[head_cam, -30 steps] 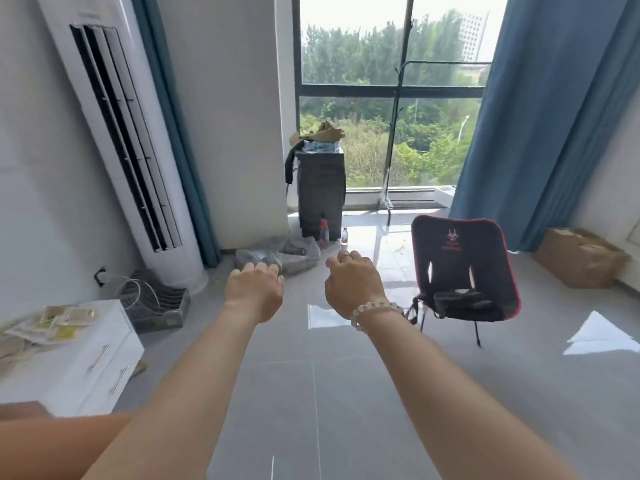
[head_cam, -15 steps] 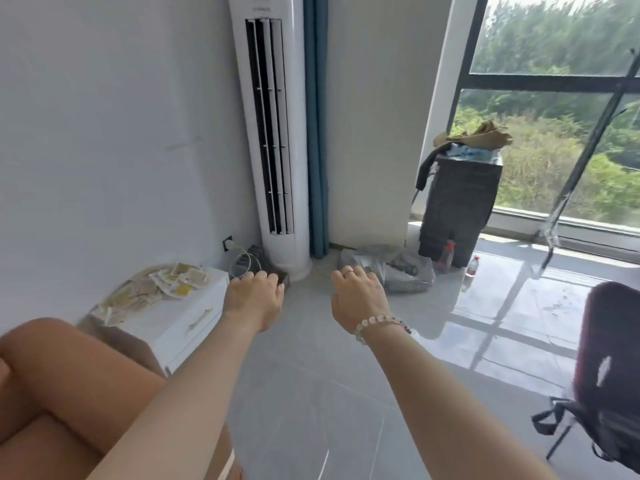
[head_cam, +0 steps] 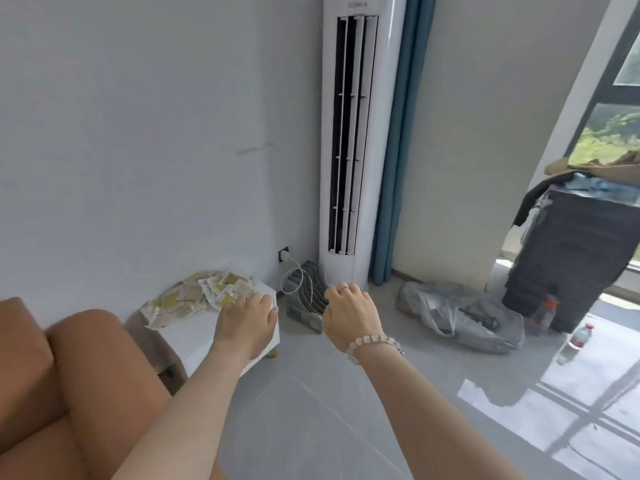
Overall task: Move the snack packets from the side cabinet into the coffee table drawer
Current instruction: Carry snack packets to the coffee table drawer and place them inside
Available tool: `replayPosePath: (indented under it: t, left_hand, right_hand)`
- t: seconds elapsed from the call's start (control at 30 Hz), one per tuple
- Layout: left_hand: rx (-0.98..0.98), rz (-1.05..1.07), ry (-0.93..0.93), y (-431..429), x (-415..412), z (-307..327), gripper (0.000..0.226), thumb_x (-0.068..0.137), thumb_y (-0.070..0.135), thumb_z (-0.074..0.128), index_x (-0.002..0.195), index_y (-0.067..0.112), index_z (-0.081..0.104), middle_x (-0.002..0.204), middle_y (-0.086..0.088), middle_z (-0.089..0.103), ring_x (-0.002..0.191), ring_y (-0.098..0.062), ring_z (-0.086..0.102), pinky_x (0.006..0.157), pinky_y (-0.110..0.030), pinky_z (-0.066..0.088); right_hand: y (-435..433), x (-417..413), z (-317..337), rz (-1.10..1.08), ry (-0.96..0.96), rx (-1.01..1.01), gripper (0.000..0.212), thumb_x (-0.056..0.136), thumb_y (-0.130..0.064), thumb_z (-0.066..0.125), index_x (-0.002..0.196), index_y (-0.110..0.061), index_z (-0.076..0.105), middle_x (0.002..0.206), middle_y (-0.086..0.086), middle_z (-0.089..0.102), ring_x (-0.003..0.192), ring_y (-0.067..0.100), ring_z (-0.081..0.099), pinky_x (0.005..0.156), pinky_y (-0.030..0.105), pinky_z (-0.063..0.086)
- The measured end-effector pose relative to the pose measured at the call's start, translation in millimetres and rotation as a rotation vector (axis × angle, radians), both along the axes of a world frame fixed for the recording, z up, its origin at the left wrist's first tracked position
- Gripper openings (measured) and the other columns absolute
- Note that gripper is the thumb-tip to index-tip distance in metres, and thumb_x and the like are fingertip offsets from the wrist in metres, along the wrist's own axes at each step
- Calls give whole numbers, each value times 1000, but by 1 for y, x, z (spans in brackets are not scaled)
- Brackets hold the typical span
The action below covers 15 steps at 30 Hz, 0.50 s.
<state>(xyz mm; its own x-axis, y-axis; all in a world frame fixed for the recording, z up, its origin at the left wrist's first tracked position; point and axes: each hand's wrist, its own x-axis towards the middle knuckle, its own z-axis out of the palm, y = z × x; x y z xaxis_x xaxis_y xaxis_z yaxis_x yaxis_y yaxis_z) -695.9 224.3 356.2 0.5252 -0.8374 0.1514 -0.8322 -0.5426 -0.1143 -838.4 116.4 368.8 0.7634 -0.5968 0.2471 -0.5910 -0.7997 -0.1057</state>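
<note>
While both arms stretch out ahead of me over the floor [head_cam: 311, 427], I see the left hand [head_cam: 246, 320] with its back up and its fingers loosely bent, holding nothing. It hangs in front of the right front corner of the cabinet [head_cam: 194, 337]. I cannot tell whether it touches the top. The packets [head_cam: 204, 296] lie in a loose heap on that top, towards the wall, the nearest ones just beside my left fingertips. My right hand [head_cam: 349, 315] is apart from the cabinet, in front of the rack [head_cam: 304, 306], fingers slackly curled and empty, a ring [head_cam: 344, 289] on one finger and a bracelet [head_cam: 372, 342] at the wrist. Behind the rack stands the air conditioner [head_cam: 360, 150]. A bag [head_cam: 460, 317] lies on the floor to the right, and the sofa [head_cam: 24, 358] fills my lower left.
</note>
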Motion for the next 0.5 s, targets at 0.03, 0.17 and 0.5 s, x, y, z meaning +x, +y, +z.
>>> replayPosePath:
  t: [0.03, 0.17, 0.5]
  left_hand:
    - [1, 28, 9, -12, 15, -2, 41, 102, 34, 20, 126, 16, 48, 124, -2, 57, 113, -22, 54, 84, -32, 43]
    - [-8, 96, 42, -66, 60, -7, 39, 102, 33, 20, 121, 16, 49, 120, -2, 58, 110, -22, 55, 81, -32, 44]
    - [-52, 165, 21, -171, 133, -10, 36, 102, 31, 23, 116, 14, 51, 117, -3, 57, 105, -22, 57, 70, -29, 39]
  right_hand:
    - [-12, 16, 0, 26, -5, 4, 28, 96, -17, 33, 115, -10, 52, 120, 7, 54, 111, 24, 47, 93, 32, 37]
    - [-68, 63, -3, 104, 20, 7, 28, 96, -16, 30, 114, -11, 51, 117, 6, 54, 107, 23, 48, 90, 31, 37]
    - [-196, 141, -2, 132, 14, 13, 28, 94, -16, 34, 114, -11, 53, 118, 5, 54, 109, 22, 48, 91, 29, 36]
